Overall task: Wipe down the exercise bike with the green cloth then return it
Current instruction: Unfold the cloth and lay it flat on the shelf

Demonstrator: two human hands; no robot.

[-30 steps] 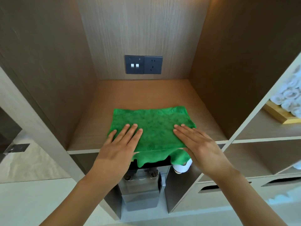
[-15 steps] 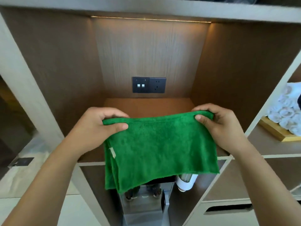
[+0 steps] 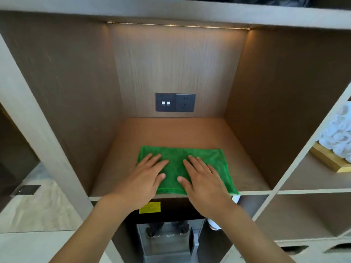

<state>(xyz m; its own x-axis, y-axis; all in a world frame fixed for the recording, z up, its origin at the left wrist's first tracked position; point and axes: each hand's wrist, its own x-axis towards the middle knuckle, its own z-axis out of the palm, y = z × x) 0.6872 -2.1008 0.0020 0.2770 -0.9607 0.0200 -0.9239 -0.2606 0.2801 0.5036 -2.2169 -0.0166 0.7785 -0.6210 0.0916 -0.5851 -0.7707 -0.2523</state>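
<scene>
- Green cloth [image 3: 191, 164] lies folded flat on the wooden shelf [image 3: 174, 130] of a cubby, near the front edge, its near hem roughly level with the shelf's lip and its near right corner just over it.
- Left hand [image 3: 144, 179] rests palm down on the cloth's left part, fingers [image 3: 152, 160] straight and slightly spread, thumb pointing inward.
- Right hand [image 3: 203, 181] rests palm down on the cloth's middle and right part, fingers [image 3: 197, 164] likewise straight and a little apart, gripping nothing.
- Both thumbs lie on the cloth near its front edge, close to each other but not touching.
- Both forearms come up from the bottom of the view, bare.
- On the cubby's back wall, above the shelf, sits a dark switch and socket plate [image 3: 175, 102].
- A strip of warm light [image 3: 178, 25] runs along the top of the cubby.
- To the right, in the neighbouring compartment, rolled white towels [image 3: 340, 135] sit in a wooden tray [image 3: 328, 160].
- Below the shelf stands a water dispenser [image 3: 167, 242] with a yellow label [image 3: 149, 207] on its dark upper part.
- A white cup-like thing [image 3: 213, 224] shows just beside the dispenser, partly hidden by the right forearm.
- The exercise bike is out of view.
</scene>
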